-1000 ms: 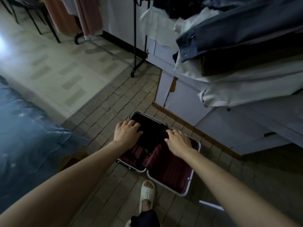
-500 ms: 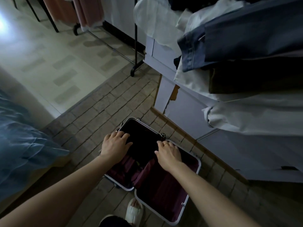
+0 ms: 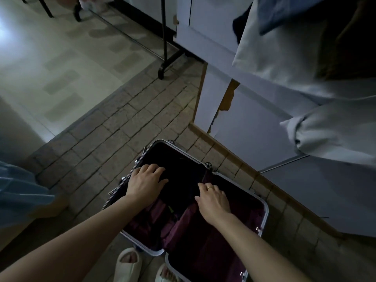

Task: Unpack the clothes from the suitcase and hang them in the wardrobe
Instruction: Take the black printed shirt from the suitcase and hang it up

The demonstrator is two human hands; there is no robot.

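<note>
An open suitcase (image 3: pixel 264 208) with a silver rim and maroon lining lies on the brick-pattern floor below me. A dark garment (image 3: pixel 183 165) fills the far part of its left half. My left hand (image 3: pixel 145 183) rests on that garment's left side with the fingers spread. My right hand (image 3: pixel 213 201), with a ring on it, touches the garment's right edge near the hinge, and its fingertips are lost in the dark cloth. The white wardrobe (image 3: pixel 244 143) stands just right of the suitcase, with pale clothes (image 3: pixel 284 58) hanging there.
A black clothes rack leg (image 3: pixel 164 47) stands on the floor behind the suitcase. A bed with a blue cover (image 3: pixel 18 192) is at the left. My feet in white slippers (image 3: pixel 127 265) are at the suitcase's near edge. Pale tiled floor lies beyond.
My view has tilted down and come closer to the suitcase. Both hands have stayed on the dark garment, spreading slightly apart across it.
</note>
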